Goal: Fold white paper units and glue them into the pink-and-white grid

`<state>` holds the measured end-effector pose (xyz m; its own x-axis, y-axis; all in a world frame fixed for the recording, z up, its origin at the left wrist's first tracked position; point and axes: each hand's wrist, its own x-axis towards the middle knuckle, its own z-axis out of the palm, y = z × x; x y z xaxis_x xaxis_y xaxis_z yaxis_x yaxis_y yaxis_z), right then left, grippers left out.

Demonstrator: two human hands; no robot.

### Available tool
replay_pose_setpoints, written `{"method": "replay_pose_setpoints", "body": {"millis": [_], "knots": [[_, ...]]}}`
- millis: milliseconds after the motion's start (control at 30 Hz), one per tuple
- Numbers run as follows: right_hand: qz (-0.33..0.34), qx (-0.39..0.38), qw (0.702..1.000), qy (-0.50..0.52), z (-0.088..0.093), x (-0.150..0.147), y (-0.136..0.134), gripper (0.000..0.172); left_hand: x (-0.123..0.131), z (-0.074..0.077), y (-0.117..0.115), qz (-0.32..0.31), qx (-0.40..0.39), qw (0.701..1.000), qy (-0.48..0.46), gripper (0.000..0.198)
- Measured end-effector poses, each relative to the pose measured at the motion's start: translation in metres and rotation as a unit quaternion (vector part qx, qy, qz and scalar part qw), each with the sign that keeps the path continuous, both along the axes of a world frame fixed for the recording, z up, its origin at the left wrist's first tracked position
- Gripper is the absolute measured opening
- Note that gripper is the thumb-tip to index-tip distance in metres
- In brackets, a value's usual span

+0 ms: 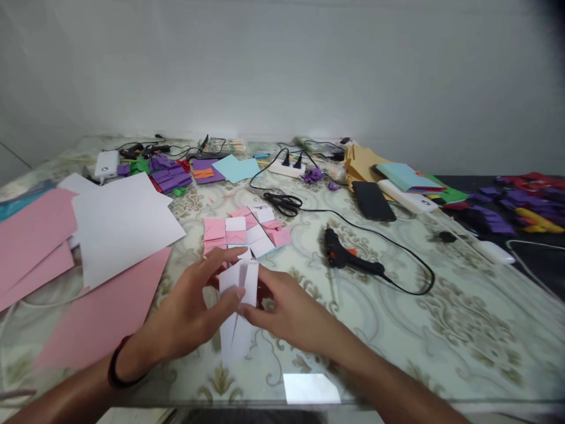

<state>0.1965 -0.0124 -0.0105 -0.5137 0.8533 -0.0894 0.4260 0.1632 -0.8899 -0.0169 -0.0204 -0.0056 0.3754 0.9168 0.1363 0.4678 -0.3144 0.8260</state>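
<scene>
A folded piece of white paper (236,338) is held upright between both hands near the table's front edge, its long flaps meeting at a middle crease. My left hand (194,306) grips it from the left, thumb pressed on the front near the crease. From the right, my right hand (286,306) pinches the same paper, thumb in front and fingers partly hidden behind. Just beyond the hands lie small folded pink pieces (215,228) and white pieces (235,224) in a cluster.
Large white sheets (123,224) and pink sheets (106,312) lie at the left. A black glue gun (348,256) with its cable rests right of the hands. Scissors (285,204), a power strip (286,168), a phone (373,200) and purple folded pieces (170,176) are farther back.
</scene>
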Motion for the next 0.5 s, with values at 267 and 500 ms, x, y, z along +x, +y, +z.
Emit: {"method": "replay_pose_setpoints", "body": {"millis": [267,500], "knots": [[0.067,0.032,0.996,-0.050,0.006,0.005,0.000,0.020,-0.003,0.011,0.014,-0.073,-0.043,0.996,-0.004,0.023],[0.043,-0.039,0.998,0.025,0.002,0.017,0.005,0.056,-0.007,0.008,0.022,-0.014,-0.110,0.986,-0.124,0.008]]}}
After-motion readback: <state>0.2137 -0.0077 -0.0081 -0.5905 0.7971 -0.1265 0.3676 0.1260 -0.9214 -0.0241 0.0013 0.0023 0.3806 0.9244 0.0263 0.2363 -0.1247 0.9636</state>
